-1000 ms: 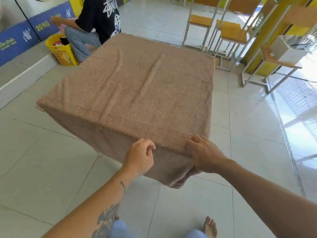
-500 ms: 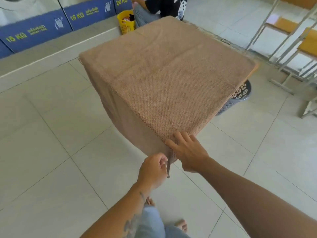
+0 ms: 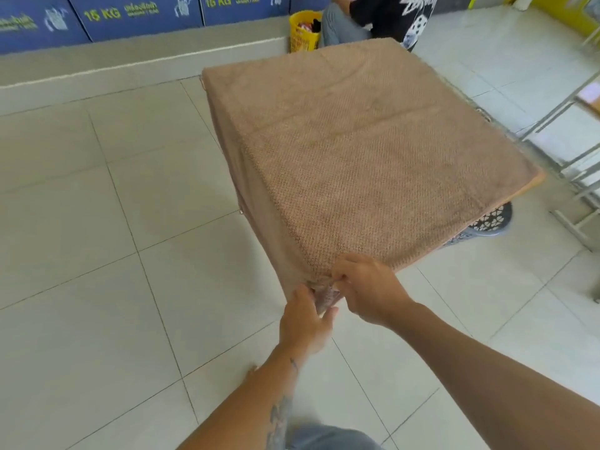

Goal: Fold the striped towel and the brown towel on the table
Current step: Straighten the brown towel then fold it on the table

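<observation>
Brown waffle-weave towel lies spread over table, covering top, one side hanging off left edge. Second ago we had hands apart along near edge; half second ago right palm lay flat. Now both meet at near corner: left hand pinches hanging corner tip, right hand curls fingers into bunched cloth at table corner. We judge corner gathered, ready to lift for first fold. Striped towel not in view.

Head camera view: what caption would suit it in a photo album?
Left hand and right hand pinch the near corner of the spread brown towel; a yellow basket stands beyond.
</observation>
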A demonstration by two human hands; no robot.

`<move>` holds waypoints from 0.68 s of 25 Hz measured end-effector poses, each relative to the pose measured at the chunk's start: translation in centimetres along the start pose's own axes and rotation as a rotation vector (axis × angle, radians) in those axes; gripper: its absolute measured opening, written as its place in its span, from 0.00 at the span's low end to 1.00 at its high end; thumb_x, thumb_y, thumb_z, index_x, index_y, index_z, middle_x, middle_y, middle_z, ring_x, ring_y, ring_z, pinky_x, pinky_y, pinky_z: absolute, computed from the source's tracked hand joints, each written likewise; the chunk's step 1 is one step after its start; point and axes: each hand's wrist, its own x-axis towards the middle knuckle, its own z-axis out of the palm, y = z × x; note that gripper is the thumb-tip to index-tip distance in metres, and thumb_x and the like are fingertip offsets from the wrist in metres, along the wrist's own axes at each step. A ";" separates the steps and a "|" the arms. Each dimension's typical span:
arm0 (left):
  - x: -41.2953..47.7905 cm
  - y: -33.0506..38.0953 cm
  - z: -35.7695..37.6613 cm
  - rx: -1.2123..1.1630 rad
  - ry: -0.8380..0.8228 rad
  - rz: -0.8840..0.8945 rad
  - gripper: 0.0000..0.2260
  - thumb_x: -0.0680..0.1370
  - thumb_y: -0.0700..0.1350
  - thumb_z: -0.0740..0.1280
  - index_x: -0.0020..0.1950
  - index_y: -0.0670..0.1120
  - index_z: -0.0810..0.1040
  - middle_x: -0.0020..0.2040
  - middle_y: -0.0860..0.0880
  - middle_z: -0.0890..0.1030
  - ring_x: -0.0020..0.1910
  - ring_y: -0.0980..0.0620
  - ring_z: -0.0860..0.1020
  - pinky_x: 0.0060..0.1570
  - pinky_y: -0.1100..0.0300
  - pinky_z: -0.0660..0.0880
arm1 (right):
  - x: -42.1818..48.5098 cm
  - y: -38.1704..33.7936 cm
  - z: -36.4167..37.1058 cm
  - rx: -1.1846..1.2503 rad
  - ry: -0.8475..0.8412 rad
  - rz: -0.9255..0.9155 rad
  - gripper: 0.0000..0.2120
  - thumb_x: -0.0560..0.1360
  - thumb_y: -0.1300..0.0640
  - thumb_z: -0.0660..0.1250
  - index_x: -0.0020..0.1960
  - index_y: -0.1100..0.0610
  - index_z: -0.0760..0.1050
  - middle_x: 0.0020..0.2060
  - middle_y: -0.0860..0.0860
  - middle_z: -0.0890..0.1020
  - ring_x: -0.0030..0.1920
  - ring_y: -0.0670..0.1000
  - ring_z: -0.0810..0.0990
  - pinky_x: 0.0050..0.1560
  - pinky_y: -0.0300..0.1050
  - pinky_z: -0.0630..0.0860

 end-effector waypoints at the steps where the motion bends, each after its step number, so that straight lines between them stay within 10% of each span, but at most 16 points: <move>1: 0.2 0.1 0.2 -0.002 0.037 -0.014 0.19 0.73 0.60 0.66 0.57 0.50 0.68 0.51 0.52 0.76 0.45 0.49 0.81 0.43 0.48 0.80 | 0.3 0.0 -0.3 0.081 -0.004 0.029 0.04 0.75 0.58 0.66 0.41 0.54 0.73 0.40 0.47 0.76 0.42 0.52 0.74 0.41 0.48 0.73; 10: 0.1 2.9 -4.3 -0.091 0.416 -0.049 0.05 0.81 0.44 0.62 0.46 0.50 0.73 0.31 0.57 0.76 0.30 0.58 0.75 0.28 0.68 0.66 | 2.2 3.3 -1.6 0.217 -0.079 0.060 0.02 0.74 0.56 0.66 0.47 0.51 0.76 0.45 0.48 0.79 0.48 0.54 0.78 0.47 0.50 0.77; 14: -0.3 7.4 -7.1 -0.099 0.486 0.087 0.07 0.77 0.43 0.70 0.39 0.52 0.79 0.32 0.59 0.80 0.34 0.60 0.78 0.37 0.63 0.75 | 3.1 2.1 -4.0 0.128 -0.095 -0.152 0.25 0.69 0.44 0.65 0.62 0.53 0.70 0.55 0.50 0.74 0.56 0.54 0.72 0.57 0.52 0.72; 17: -1.0 10.5 -8.2 -0.105 0.473 0.134 0.06 0.75 0.42 0.72 0.40 0.52 0.81 0.37 0.56 0.83 0.39 0.59 0.81 0.42 0.62 0.79 | 4.2 0.9 -5.2 -0.010 0.056 -0.251 0.13 0.72 0.43 0.66 0.47 0.51 0.69 0.45 0.48 0.74 0.48 0.54 0.74 0.46 0.48 0.71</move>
